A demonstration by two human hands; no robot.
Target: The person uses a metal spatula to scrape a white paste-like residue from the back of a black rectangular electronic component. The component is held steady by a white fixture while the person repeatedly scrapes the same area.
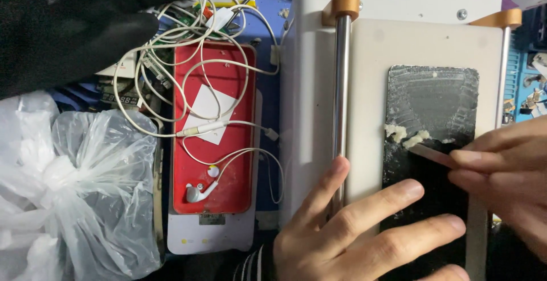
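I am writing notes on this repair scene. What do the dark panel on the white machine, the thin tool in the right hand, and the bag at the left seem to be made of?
The dark panel looks like glossy glass, smeared with whitish residue. The thin tool in the right hand seems a matte, pale plastic or wooden blade; I cannot tell which. The bag is thin translucent plastic film, crinkled and knotted. The left hand presses on the panel.

A black phone screen (431,144), cracked and smeared, lies flat on the white machine at right. A white square label (208,113) sits tilted on the red case at centre. At lower left a clear plastic bag (74,195) is tied shut.
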